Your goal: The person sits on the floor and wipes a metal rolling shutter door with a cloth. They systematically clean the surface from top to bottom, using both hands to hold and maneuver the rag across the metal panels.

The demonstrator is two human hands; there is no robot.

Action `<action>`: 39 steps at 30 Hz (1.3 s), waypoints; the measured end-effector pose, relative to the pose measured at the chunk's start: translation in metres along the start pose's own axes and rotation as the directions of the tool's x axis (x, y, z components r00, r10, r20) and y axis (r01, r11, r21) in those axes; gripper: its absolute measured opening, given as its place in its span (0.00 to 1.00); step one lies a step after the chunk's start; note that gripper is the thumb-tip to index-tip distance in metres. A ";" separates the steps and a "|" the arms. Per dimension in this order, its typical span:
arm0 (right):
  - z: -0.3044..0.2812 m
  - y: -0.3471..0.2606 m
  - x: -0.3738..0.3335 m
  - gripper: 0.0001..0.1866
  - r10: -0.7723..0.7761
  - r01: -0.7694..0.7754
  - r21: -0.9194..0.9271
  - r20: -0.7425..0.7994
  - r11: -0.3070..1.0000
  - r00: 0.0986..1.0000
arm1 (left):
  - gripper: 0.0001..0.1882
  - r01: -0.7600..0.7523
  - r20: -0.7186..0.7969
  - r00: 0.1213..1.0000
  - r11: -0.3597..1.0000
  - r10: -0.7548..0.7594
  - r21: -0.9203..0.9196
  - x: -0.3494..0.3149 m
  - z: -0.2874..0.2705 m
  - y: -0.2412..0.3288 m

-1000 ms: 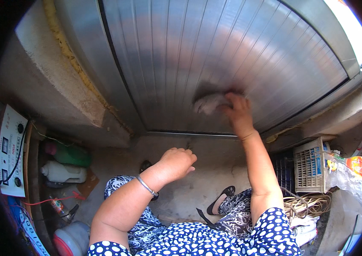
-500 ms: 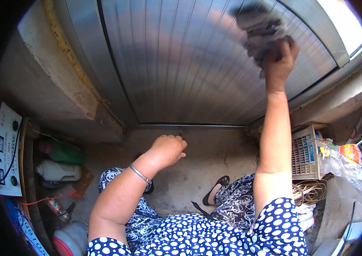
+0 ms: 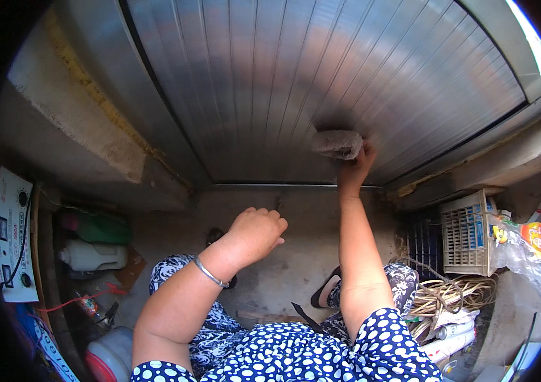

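Right grip (image 3: 358, 167) holds a grey cloth (image 3: 336, 145), apparently against the ribbed metal panel (image 3: 251, 76), right of upper centre (left grip (image 3: 255, 235) curled, contents undeterminable), work seemingly partway, finished and remaining areas indistinguishable.

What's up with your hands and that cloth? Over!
Right hand holding grey cloth by metal panel. Left hand off the panel, palm hidden. No obstruction visible.

Grey cloth (image 3: 334, 144), bunched, against ribbed metal panel (image 3: 254, 95)
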State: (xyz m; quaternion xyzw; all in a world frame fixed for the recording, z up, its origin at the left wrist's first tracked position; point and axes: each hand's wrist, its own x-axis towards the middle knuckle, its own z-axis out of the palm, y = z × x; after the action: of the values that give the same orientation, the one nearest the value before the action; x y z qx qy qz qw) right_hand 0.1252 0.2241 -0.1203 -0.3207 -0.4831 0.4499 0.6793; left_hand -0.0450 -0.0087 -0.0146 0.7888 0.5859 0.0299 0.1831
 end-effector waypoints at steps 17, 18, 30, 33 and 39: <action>0.002 -0.086 0.030 0.14 -0.243 0.264 -0.577 0.114 0.773 0.963 | 0.14 -0.017 -0.046 0.999 1.000 0.018 0.021 0.003 0.006 -0.006; 0.016 -0.118 0.046 0.16 -0.290 0.312 -0.603 0.138 0.734 0.947 | 0.14 -0.016 -0.040 0.999 1.000 0.017 0.025 0.004 0.008 -0.007; 0.051 -0.195 0.128 0.34 -0.655 0.666 -0.651 0.330 0.364 0.680 | 0.13 0.004 -0.049 0.999 0.999 -0.001 0.052 0.004 0.004 -0.004; 0.026 -0.125 0.094 0.34 -0.605 0.638 -0.609 0.303 0.471 0.736 | 0.13 0.003 -0.021 1.000 0.999 -0.002 0.051 0.003 0.003 0.001; 0.004 -0.017 0.001 0.33 -0.130 0.115 -0.504 0.005 0.856 0.992 | 0.13 0.006 -0.028 1.000 1.000 -0.005 0.029 0.003 0.003 -0.001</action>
State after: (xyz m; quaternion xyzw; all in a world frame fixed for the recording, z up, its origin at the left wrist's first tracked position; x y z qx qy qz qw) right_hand 0.1263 0.2180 -0.1036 -0.4618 -0.5931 0.2595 0.6063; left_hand -0.0443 -0.0060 -0.0183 0.7894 0.5908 0.0318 0.1634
